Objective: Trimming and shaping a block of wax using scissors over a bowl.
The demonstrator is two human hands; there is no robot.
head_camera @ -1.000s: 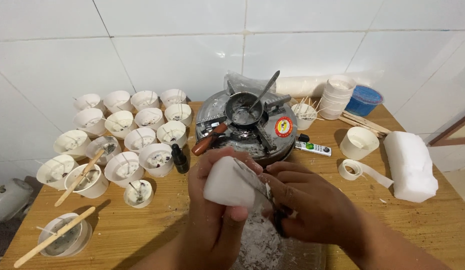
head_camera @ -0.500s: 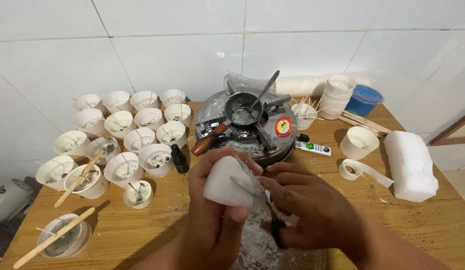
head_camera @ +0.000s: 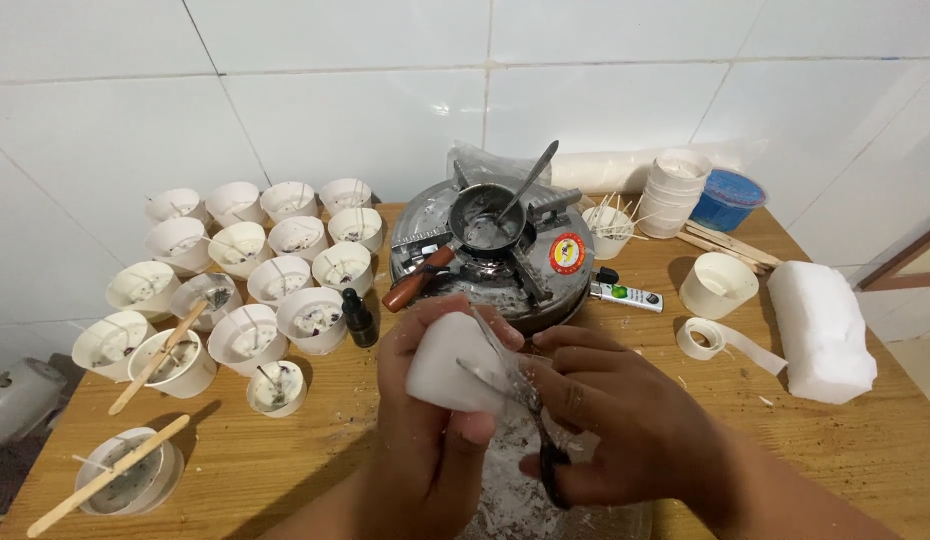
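White wax block (head_camera: pixel 447 362) sits clamped in my left hand (head_camera: pixel 435 440); my right hand (head_camera: pixel 625 420) grips scissors (head_camera: pixel 520 415) that could slip toward my thumb.

White cups (head_camera: pixel 282 277) left of gas stove (head_camera: pixel 495 255)

Both hands (head_camera: pixel 530 420) together, fingers curled.

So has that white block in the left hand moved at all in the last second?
Barely. The white wax block stays in the left hand, just below the gas stove; no clear shift against it.
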